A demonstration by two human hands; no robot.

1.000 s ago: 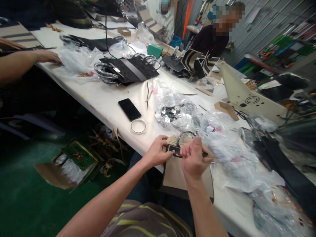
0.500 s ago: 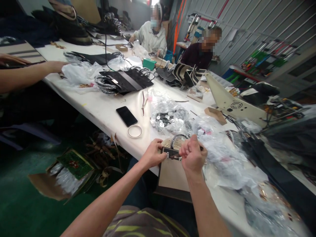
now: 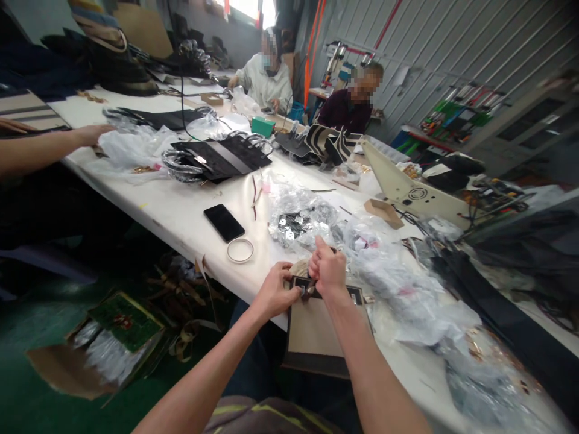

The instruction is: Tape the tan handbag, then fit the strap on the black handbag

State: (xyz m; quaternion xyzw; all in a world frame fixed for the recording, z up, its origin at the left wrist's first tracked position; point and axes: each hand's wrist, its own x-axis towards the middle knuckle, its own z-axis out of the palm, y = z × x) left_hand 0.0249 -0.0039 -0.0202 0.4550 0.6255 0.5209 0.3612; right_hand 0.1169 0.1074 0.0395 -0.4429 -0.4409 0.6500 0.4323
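A tan panel with a dark border, part of a bag (image 3: 316, 334), lies at the table's near edge in front of me. My left hand (image 3: 275, 290) pinches its upper left corner, thumb on the dark strip beside a small metal fitting (image 3: 302, 289). Wrapped in a fist, my right hand (image 3: 329, 270) grips a hand tool (image 3: 310, 289), most of it hidden; its metal end points down at the strip near my left thumb. Another small fitting (image 3: 355, 298) shows at the strip's right end. Pale round handles (image 3: 299, 270) rise behind the strip.
Plastic bags of metal parts (image 3: 298, 224) lie just beyond my hands, with more plastic (image 3: 402, 295) to the right. A phone (image 3: 224, 222) and a ring-shaped roll (image 3: 240, 251) are left. A co-worker's arm (image 3: 49, 144) reaches in at far left; two people sit across the table.
My right hand has moved left along the dark strip, bringing the tool's end close to my left thumb. My left hand stays on the corner. The view has shifted slightly.
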